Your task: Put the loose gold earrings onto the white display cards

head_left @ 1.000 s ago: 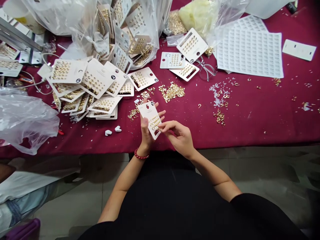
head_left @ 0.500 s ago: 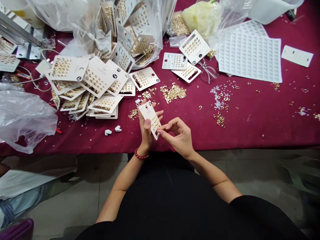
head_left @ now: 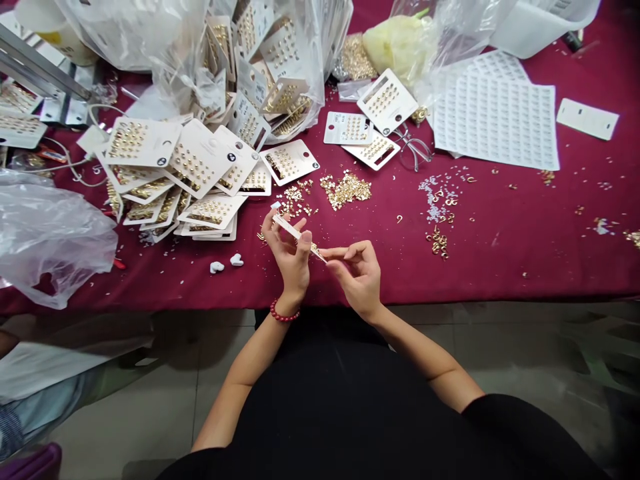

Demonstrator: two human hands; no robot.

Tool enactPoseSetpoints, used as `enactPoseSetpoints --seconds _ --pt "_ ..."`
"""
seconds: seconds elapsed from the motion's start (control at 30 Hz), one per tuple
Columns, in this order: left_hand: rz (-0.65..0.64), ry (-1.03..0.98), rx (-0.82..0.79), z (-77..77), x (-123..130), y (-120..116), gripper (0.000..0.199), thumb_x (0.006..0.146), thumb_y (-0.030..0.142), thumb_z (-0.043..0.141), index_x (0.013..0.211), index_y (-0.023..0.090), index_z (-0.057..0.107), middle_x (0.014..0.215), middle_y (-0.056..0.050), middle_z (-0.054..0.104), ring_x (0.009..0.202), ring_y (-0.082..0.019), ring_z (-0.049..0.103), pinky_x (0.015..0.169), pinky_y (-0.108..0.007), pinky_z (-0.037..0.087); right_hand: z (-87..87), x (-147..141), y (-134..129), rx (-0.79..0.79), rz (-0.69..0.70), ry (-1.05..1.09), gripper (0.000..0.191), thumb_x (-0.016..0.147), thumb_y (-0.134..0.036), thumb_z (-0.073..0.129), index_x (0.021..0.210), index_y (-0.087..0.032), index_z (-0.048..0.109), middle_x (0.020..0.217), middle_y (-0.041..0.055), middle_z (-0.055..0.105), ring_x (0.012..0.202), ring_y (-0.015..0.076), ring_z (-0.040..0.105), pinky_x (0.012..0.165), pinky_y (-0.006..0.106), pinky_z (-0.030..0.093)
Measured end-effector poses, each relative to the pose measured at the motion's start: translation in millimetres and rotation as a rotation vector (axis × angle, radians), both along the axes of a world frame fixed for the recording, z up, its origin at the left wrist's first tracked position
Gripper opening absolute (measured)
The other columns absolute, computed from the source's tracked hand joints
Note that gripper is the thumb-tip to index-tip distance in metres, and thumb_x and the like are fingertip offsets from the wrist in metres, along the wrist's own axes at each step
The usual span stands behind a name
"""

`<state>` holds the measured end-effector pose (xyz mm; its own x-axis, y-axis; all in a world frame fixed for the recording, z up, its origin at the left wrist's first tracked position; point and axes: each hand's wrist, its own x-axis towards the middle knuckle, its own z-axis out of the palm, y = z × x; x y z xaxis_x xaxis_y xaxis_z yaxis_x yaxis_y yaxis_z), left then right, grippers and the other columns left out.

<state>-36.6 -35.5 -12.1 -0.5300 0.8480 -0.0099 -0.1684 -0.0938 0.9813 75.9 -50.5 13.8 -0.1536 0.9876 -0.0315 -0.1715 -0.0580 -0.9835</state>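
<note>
Your left hand [head_left: 291,263] clamps the thin, stiff-looking white card with gold metal studs [head_left: 287,227] almost edge-on; it's on your side of the loose heap of tiny shiny gold pieces [head_left: 349,191], slightly left. Your right hand's [head_left: 361,283] thumb and forefinger are at the card's near end; whether they pinch it, I can't tell. Support the card flat, without bending it. Smooth-looking maroon cloth [head_left: 480,260] underlies the heap.

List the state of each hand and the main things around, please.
Held card: tilted, almost edge-on
Left hand: gripping held card
Right hand: at held card's near end
Card pile: heaped, overlapping
Left-side plastic bag: crumpled
Large printed sheet: lying flat
Small gold pieces: loose, heaped
</note>
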Motion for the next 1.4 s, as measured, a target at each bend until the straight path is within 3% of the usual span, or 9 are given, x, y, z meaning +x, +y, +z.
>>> enactPoseSetpoints --seconds 0.17,0.33,0.43,0.53,0.83,1.0,1.17,1.27,1.4 --pt "-0.180 0.178 -0.077 0.6 -10 -6 0.074 0.081 0.068 0.057 0.143 0.037 0.031 0.157 -0.010 0.023 0.131 -0.031 0.050 0.104 -0.045 0.046 -4.4 10 3 -0.154 0.033 0.045 0.041 0.073 -0.030 0.079 0.079 -0.024 0.039 0.097 0.0005 0.075 0.096 0.0164 0.072 0.090 0.033 0.058" --pt "-0.175 0.747 0.009 -7.1 -18 -23 0.079 0.079 0.060 0.065 0.144 0.023 0.040 0.161 -0.015 0.021 0.151 -0.036 0.007 0.121 -0.058 0.009 -16.4 20 5 -0.471 -0.065 0.193 0.048 0.062 -0.029 0.085 0.077 -0.024 0.040 0.082 -0.0061 0.073 0.084 0.0100 0.071 0.085 0.024 0.057" --pt "-0.266 0.885 0.139 -13.6 -13 -36 0.040 0.088 0.036 0.064 0.125 0.024 0.059 0.134 -0.010 0.061 0.141 -0.030 0.040 0.119 -0.052 0.024 -20.5 23 2 -0.623 -0.042 0.260 0.051 0.058 -0.028 0.087 0.076 -0.024 0.040 0.077 -0.0073 0.071 0.081 0.0089 0.070 0.083 0.021 0.057" --pt "-0.290 0.898 0.125 -16.8 -6 -43 0.026 0.091 0.028 0.059 0.116 0.023 0.064 0.114 -0.007 0.072 0.123 -0.026 0.060 0.111 -0.046 0.039 -21.5 23 -1 -0.635 -0.050 0.268 0.053 0.058 -0.029 0.087 0.076 -0.024 0.038 0.076 -0.0077 0.070 0.082 0.0095 0.070 0.086 0.023 0.057" --pt "-0.300 0.899 -0.028 -14.0 -7 -27 0.011 0.086 0.029 0.067 0.094 0.023 0.071 0.106 -0.004 0.074 0.108 -0.023 0.067 0.113 -0.051 0.035 -19.8 21 -5 -0.714 -0.121 0.323 0.052 0.055 -0.021 0.087 0.085 -0.024 0.045 0.082 -0.0054 0.073 0.077 0.0074 0.069 0.087 0.021 0.056" --pt "-0.336 0.885 -0.037 -16.1 -12 -23 0.006 0.082 0.028 0.071 0.086 0.024 0.072 0.101 -0.003 0.075 0.108 -0.025 0.068 0.111 -0.053 0.037 -10.8 27 -9 -0.746 -0.067 0.269 0.046 0.063 -0.022 0.082 0.095 -0.023 0.048 0.101 0.0015 0.073 0.097 0.0126 0.070 0.096 0.028 0.053" --pt "-0.417 0.843 -0.034 -16.2 -12 -25 0.005 0.082 0.028 0.072 0.083 0.023 0.072 0.100 -0.004 0.075 0.109 -0.024 0.068 0.108 -0.049 0.042 -6.7 47 -14 -0.603 0.102 -0.040 0.046 0.074 -0.036 0.074 0.106 -0.024 0.044 0.103 0.0010 0.070 0.076 0.0111 0.069 0.074 0.029 0.059" --pt "-0.431 0.860 -0.039 -16.9 -10 -28 0.003 0.082 0.026 0.071 0.084 0.023 0.072 0.101 -0.004 0.074 0.111 -0.025 0.066 0.109 -0.050 0.041 -7.9 62 -6 -0.328 0.168 -0.393 0.037 0.082 -0.042 0.065 0.107 -0.024 0.044 0.092 -0.0002 0.070 0.056 0.0089 0.058 0.056 0.025 0.051" --pt "-0.426 0.875 -0.016 -19.8 -9 -31 0.004 0.084 0.025 0.068 0.087 0.023 0.071 0.103 -0.004 0.073 0.116 -0.025 0.064 0.111 -0.052 0.040 -8.1 72 28 0.073 0.187 -0.767 0.018 0.088 -0.035 0.058 0.101 -0.022 0.053 0.087 0.0006 0.070 0.053 0.0096 0.057 0.057 0.026 0.045"
